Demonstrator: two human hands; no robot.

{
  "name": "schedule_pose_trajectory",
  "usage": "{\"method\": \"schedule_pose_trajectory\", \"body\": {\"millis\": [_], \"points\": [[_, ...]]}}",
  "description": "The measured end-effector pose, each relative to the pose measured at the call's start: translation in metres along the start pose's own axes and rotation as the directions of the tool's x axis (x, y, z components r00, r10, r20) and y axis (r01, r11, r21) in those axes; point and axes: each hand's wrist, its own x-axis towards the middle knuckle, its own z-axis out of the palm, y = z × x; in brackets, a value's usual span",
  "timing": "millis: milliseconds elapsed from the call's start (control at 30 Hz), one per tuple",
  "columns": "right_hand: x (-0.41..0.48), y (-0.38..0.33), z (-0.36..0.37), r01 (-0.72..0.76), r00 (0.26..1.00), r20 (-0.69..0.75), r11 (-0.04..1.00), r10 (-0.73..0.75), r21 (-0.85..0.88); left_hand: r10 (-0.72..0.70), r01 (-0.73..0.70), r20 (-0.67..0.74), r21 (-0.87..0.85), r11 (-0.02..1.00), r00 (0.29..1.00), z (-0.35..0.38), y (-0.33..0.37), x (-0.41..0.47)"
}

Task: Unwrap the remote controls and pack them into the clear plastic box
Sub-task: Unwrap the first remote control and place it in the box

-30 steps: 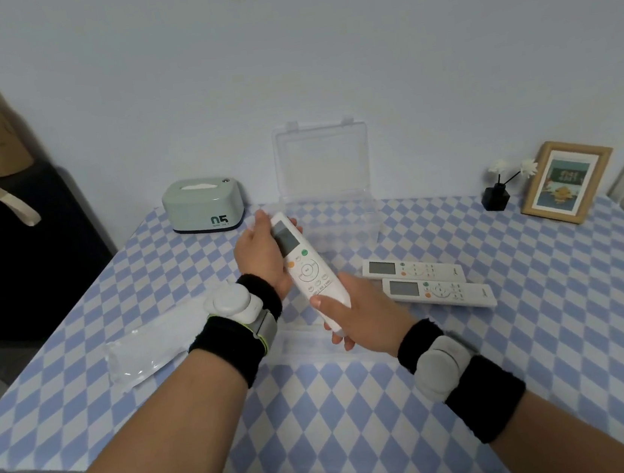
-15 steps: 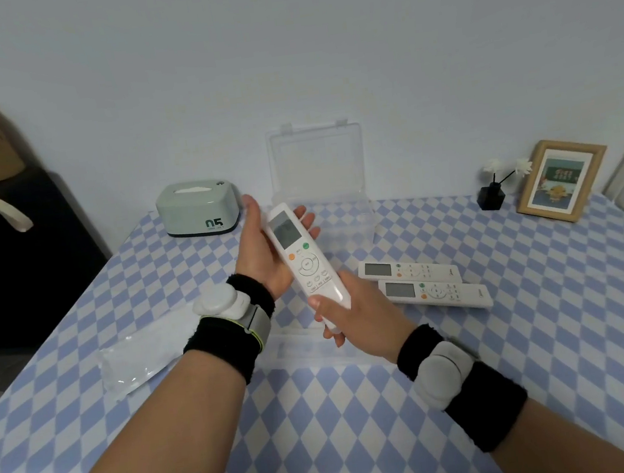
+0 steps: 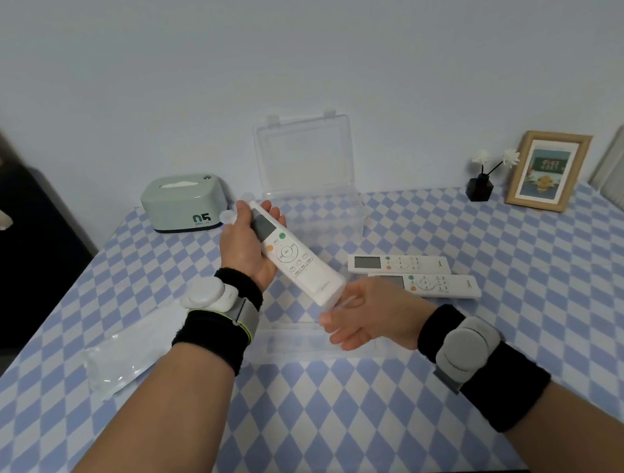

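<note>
My left hand [image 3: 246, 246] grips a white remote control [image 3: 297, 257] by its upper half, tilted above the table with the screen end away from me. Just below the remote's lower end, my right hand [image 3: 367, 318] is blurred, fingers spread, holding nothing. Two more bare remotes [image 3: 398, 264] [image 3: 432, 284] lie side by side on the cloth to the right. The clear plastic box [image 3: 314, 218] stands behind them near the wall, its lid [image 3: 304, 154] upright. A clear wrapper [image 3: 120, 356] lies at the left; another wrapper [image 3: 300, 342] lies under my hands.
The table wears a blue-and-white diamond cloth [image 3: 547, 305]. A mint tissue box [image 3: 182, 205] sits at the back left. A small black vase with white flowers [image 3: 481, 186] and a framed picture [image 3: 548, 170] stand at the back right. A dark cabinet [image 3: 1, 250] is left of the table.
My right hand let go of the remote's lower end and opened beneath it. My left hand closed around the upper half and now carries the remote alone.
</note>
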Motion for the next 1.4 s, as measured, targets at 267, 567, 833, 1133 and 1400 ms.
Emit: {"method": "schedule_pose_trajectory", "body": {"millis": [267, 567, 833, 1133, 1400], "points": [[0.01, 0.003, -0.001, 0.129, 0.961, -0.251, 0.991, -0.118, 0.031, 0.004, -0.005, -0.027, -0.027, 1.0, 1.0, 0.004, -0.006, -0.007], [0.022, -0.006, 0.019, 0.074, 0.825, -0.335, 0.675, -0.454, -0.734, 0.073, -0.057, -0.116, 0.134, 0.989, 0.991, 0.012, -0.018, -0.01], [0.008, -0.016, 0.018, 0.023, 0.829, -0.352, 0.657, -0.434, -0.754, 0.374, -0.291, 0.043, 0.712, 0.639, 0.926, 0.0, 0.011, 0.004], [-0.007, -0.002, 0.009, 0.169, 0.985, -0.054, 0.976, -0.163, 0.136, 0.267, -0.155, -0.097, 0.61, 0.777, 0.959, -0.005, 0.009, 0.009], [0.006, 0.01, 0.016, 0.367, 0.753, -0.357, 0.803, -0.552, -0.468, 0.144, -0.089, -0.178, 0.286, 0.954, 0.973, -0.002, 0.004, 0.004]]}}
